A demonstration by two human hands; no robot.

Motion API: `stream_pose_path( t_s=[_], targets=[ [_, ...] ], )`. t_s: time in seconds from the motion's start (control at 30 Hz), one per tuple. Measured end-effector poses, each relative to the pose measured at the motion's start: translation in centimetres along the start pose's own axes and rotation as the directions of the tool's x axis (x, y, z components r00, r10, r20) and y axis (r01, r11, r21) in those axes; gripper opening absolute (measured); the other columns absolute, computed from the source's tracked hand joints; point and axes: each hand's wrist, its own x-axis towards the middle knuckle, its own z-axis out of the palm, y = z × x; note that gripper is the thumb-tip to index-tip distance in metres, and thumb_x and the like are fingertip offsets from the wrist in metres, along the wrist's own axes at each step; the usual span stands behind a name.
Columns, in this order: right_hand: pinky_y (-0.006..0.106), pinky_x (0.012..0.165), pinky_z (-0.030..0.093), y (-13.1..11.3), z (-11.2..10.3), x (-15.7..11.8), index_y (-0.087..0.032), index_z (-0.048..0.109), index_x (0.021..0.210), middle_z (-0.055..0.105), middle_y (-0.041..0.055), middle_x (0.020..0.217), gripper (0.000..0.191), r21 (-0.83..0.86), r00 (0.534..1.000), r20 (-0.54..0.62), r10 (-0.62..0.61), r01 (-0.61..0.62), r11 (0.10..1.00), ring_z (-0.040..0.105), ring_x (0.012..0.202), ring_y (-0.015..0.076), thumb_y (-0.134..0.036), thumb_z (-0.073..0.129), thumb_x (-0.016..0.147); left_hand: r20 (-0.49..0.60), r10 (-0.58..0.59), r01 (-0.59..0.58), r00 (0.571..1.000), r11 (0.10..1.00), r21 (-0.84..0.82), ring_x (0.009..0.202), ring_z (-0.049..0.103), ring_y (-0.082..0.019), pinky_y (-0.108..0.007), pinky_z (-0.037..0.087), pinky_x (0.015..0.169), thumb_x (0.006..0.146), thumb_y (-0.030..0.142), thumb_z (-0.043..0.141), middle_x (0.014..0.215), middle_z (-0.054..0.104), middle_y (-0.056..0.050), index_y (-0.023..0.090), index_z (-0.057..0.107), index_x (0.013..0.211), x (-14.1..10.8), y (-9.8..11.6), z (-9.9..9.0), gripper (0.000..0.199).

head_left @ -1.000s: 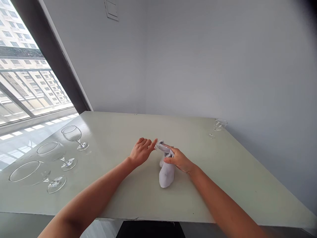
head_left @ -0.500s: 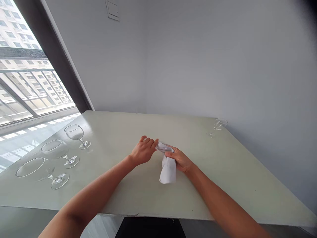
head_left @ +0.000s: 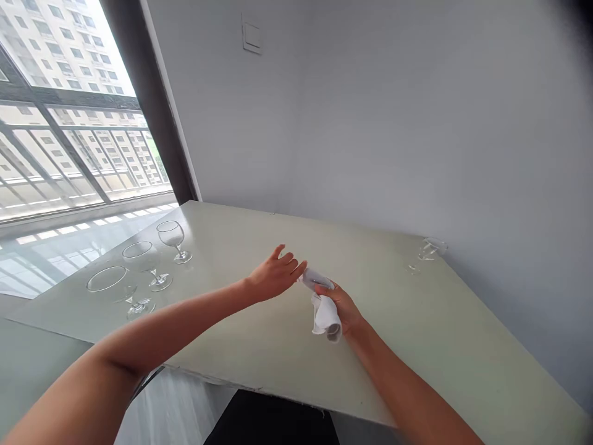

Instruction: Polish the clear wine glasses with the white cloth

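From a distance I am viewing a pale surface (head_left: pixel 393 358) with two bare hands working over its middle, toward the near edge. The right hand (head_left: pixel 345 306) is gripping a white cloth (head_left: pixel 327 321) together with a tilted clear glass (head_left: pixel 317 279); I am judging that the cloth is cushioning the hold and steadying the glass. Its loose end is hanging below the hand. The left hand (head_left: pixel 273 276) is hovering at the glass's left end, fingers partly curling; its underside is facing away, so I cannot tell whether it is clamped on anything. White is showing through the held bowl, inside or behind, I cannot tell which. Along the left edge a nearest glass (head_left: pixel 141 307), a middle glass (head_left: pixel 160 282) and a farthest glass (head_left: pixel 171 235) are standing upright in a row, presumably giving the arms room. A corner glass (head_left: pixel 428 251) is standing at the far right corner. Only the background is showing through these bowls.
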Motion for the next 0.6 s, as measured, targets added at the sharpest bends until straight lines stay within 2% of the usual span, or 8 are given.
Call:
stream_pose_path(
  t_s=[0.13, 0.2, 0.3, 0.37, 0.4, 0.43, 0.53, 0.6],
  targets=[
    [0.022, 0.047, 0.032, -0.6, 0.5, -1.1, -0.022, 0.061, 0.094, 0.043, -0.0059, 0.054, 0.031, -0.104, 0.995, 0.078, -0.059, 0.067, 0.992, 0.037, 0.047, 0.0086, -0.037, 0.067, 0.068, 0.067, 0.018, -0.004, 0.998, 0.98, -0.2, 0.078, 0.053, -0.019, -0.036, 0.036, 0.081, 0.088, 0.041, 0.037, 0.077, 0.061, -0.007, 0.018, 0.053, 0.108, 0.4, -1.4, -1.1, 0.035],
    [0.022, 0.049, 0.031, -0.7, 0.7, -1.6, -0.023, 0.062, 0.101, 0.046, -0.0045, 0.058, 0.034, -0.307, 0.976, 0.185, -0.118, 0.172, 0.936, 0.039, 0.051, 0.0089, -0.036, 0.065, 0.07, 0.234, 0.038, 0.069, 0.972, 0.898, -0.435, 0.065, 0.052, -0.015, -0.03, 0.039, 0.07, 0.085, 0.05, 0.038, 0.066, 0.058, -0.003, 0.019, 0.059, 0.091, 0.4, -2.5, -1.8, 0.037],
    [0.024, 0.054, 0.034, -0.4, 0.9, -1.8, -0.023, 0.063, 0.105, 0.054, -0.0013, 0.07, 0.035, -0.498, 0.93, 0.347, -0.117, 0.288, 0.818, 0.043, 0.058, 0.0103, -0.034, 0.063, 0.072, 0.568, 0.274, 0.303, 0.776, 0.629, -0.716, 0.052, 0.047, -0.01, -0.024, 0.039, 0.056, 0.082, 0.056, 0.036, 0.06, 0.055, 0.0, 0.017, 0.057, 0.07, 0.2, -3.8, -2.6, 0.045],
    [0.024, 0.053, 0.034, 0.0, 0.8, -1.5, -0.022, 0.065, 0.103, 0.054, -0.0013, 0.068, 0.033, -0.494, 0.924, 0.375, -0.078, 0.27, 0.826, 0.043, 0.057, 0.0098, -0.035, 0.064, 0.072, 0.651, 0.378, 0.402, 0.658, 0.554, -0.729, 0.053, 0.049, -0.01, -0.023, 0.041, 0.054, 0.084, 0.056, 0.032, 0.064, 0.058, -0.001, 0.016, 0.056, 0.069, 0.1, -3.8, -3.0, 0.049],
    [0.023, 0.052, 0.034, 0.1, 0.7, -1.2, -0.021, 0.065, 0.101, 0.053, -0.0021, 0.064, 0.033, -0.455, 0.933, 0.353, -0.069, 0.235, 0.859, 0.042, 0.054, 0.009, -0.035, 0.065, 0.071, 0.657, 0.329, 0.392, 0.678, 0.595, -0.702, 0.056, 0.051, -0.011, -0.024, 0.042, 0.057, 0.086, 0.054, 0.029, 0.067, 0.06, -0.002, 0.016, 0.058, 0.074, 0.0, -3.5, -3.1, 0.048],
    [0.023, 0.051, 0.033, 0.2, 0.5, -0.9, -0.02, 0.066, 0.098, 0.05, -0.0031, 0.06, 0.032, -0.387, 0.949, 0.308, -0.07, 0.192, 0.902, 0.041, 0.052, 0.0081, -0.035, 0.066, 0.07, 0.629, 0.219, 0.346, 0.746, 0.679, -0.648, 0.062, 0.054, -0.012, -0.026, 0.044, 0.062, 0.088, 0.05, 0.028, 0.072, 0.061, -0.003, 0.017, 0.059, 0.081, 0.0, -3.0, -3.1, 0.045],
    [0.021, 0.048, 0.034, 0.0, -0.2, -0.1, -0.019, 0.065, 0.09, 0.047, -0.0052, 0.055, 0.03, -0.042, 0.991, 0.113, -0.067, 0.072, 0.996, 0.041, 0.048, 0.0069, -0.036, 0.07, 0.066, 0.239, -0.046, 0.114, 0.97, 0.953, -0.281, 0.093, 0.055, -0.019, -0.04, 0.038, 0.088, 0.09, 0.034, 0.034, 0.091, 0.062, -0.007, 0.018, 0.051, 0.111, 0.0, -1.1, -3.0, 0.031],
    [0.021, 0.047, 0.037, -0.3, -0.4, 0.1, -0.02, 0.062, 0.087, 0.048, -0.0055, 0.053, 0.029, 0.164, 0.999, 0.042, -0.022, 0.015, 0.986, 0.043, 0.047, 0.0074, -0.038, 0.07, 0.066, 0.001, 0.022, -0.022, 1.0, 0.999, -0.034, 0.106, 0.048, -0.022, -0.048, 0.026, 0.099, 0.087, 0.028, 0.041, 0.099, 0.06, -0.009, 0.017, 0.044, 0.12, 0.0, -0.2, -2.7, 0.035]
  ],
)
